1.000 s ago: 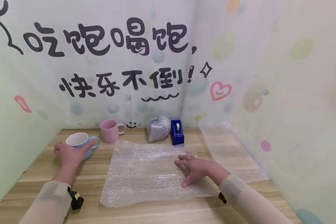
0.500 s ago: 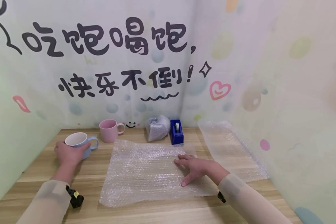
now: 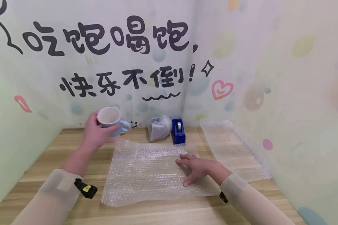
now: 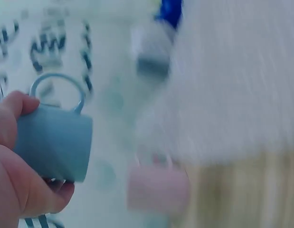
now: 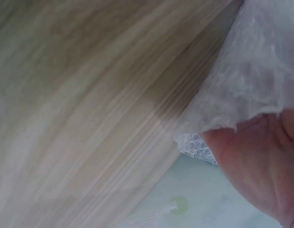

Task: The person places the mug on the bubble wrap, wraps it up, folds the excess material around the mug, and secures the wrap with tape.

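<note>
1. Wood-grained and bare to the left of the left hand (image 3: 95,134): leaves open tabletop (image 3: 39,178) as far as the left wall (image 3: 14,147), with room for swinging outward.
2. With the left hand, grips the pale blue mug (image 4: 56,142) round its body, fingers and thumb curled, handle to the right; seems raised off the tabletop, unwrapped as yet.
3. Just behind the mug and left hand, mostly hidden in the head view: a pink mug (image 4: 158,187), also bare, probably close enough to knock.
4. Between the hands: one bubble wrap sheet (image 3: 140,175), spread flat and unfolded, with open room in its middle and bare wood along its near edge.
5. Ahead of the right hand, to its left: a bubble-wrapped bundle (image 3: 159,128), apparently done, contents unreadable; just beside it, a blue tape dispenser (image 3: 178,132), tight against the sheet's far edge.
6. Rests with the right hand (image 3: 198,168) on the sheet's right part, fingers spread, holding nothing visible.
7. Right of the right hand: a second sheet (image 3: 233,153), flat, apparently unused, reaching the right wall (image 3: 307,156); probably little room outward there.
</note>
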`<state>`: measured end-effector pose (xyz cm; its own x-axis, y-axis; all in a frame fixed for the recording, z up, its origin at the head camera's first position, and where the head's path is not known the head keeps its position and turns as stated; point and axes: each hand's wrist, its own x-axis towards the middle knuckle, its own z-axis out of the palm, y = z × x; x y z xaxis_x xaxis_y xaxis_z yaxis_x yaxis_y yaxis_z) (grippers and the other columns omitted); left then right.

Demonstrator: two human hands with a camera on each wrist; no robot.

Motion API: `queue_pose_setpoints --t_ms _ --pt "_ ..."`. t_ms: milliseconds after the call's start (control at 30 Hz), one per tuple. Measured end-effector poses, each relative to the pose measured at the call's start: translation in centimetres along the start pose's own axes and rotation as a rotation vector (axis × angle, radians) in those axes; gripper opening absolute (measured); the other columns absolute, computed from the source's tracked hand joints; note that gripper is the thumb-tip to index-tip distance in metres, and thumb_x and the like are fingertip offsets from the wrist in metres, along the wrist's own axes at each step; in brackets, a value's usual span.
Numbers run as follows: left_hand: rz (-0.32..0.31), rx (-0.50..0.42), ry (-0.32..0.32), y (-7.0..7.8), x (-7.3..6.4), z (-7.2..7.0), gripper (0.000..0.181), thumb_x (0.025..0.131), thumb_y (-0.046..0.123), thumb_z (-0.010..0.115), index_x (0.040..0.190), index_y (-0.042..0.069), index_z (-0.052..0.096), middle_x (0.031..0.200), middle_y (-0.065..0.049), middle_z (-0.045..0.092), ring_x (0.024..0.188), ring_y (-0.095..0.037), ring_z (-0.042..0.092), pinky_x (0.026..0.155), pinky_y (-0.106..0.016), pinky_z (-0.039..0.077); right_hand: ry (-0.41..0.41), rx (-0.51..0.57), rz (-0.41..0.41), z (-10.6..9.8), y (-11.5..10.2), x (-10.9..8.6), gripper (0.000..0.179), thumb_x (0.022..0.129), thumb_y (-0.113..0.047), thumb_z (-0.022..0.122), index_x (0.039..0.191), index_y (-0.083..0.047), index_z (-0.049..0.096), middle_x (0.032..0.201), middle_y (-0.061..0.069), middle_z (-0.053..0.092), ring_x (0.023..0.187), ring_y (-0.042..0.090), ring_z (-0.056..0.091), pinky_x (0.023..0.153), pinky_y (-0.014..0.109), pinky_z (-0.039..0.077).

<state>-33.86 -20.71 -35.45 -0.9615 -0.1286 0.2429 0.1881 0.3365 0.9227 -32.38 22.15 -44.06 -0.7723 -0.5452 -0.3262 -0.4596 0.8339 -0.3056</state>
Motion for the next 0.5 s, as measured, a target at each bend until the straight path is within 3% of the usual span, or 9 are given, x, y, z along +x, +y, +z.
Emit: queue_pose_setpoints --t_ms 133,233,367,500 --pt "0.040 -0.029 -0.204 2.6 -1.0 4.3 0.092 0.088 0.012 0.091 0.164 0.001 0.040 0.160 -0.026 0.054 0.150 -0.045 0.051 0.125 -0.062 0.044 0.004 0.010 0.005 -0.1 0.0 0.0 0.108 0.085 -0.054 0.091 0.172 -0.021 0.037 0.184 0.012 0.020 0.169 0.048 0.016 0.134 0.070 0.021" --pt "0.022 -0.012 -0.288 3.0 -1.7 7.9 0.088 0.087 0.016 0.092 0.161 0.003 0.047 0.155 -0.025 0.060 0.146 -0.044 0.056 0.123 -0.060 0.046 0.007 0.020 0.008 -0.1 0.0 -0.1 0.108 0.084 -0.053 0.092 0.172 -0.022 0.037 0.184 0.012 0.020 0.170 0.047 0.015 0.134 0.069 0.022" --pt "-0.012 0.000 -0.345 1.7 -2.5 12.0 0.084 0.085 0.015 0.093 0.158 0.004 0.052 0.149 -0.024 0.065 0.141 -0.043 0.061 0.120 -0.060 0.049 0.009 0.032 0.014 -0.1 -0.1 -0.2 0.108 0.084 -0.053 0.092 0.172 -0.023 0.038 0.184 0.012 0.020 0.170 0.046 0.015 0.134 0.070 0.021" --pt "-0.010 -0.008 -0.370 -0.3 -3.1 14.6 0.080 0.082 0.011 0.094 0.152 0.001 0.057 0.139 -0.023 0.071 0.133 -0.040 0.065 0.116 -0.057 0.052 0.009 0.039 0.011 -0.1 0.0 -0.1 0.108 0.084 -0.053 0.092 0.172 -0.022 0.038 0.184 0.012 0.021 0.170 0.047 0.015 0.134 0.069 0.022"
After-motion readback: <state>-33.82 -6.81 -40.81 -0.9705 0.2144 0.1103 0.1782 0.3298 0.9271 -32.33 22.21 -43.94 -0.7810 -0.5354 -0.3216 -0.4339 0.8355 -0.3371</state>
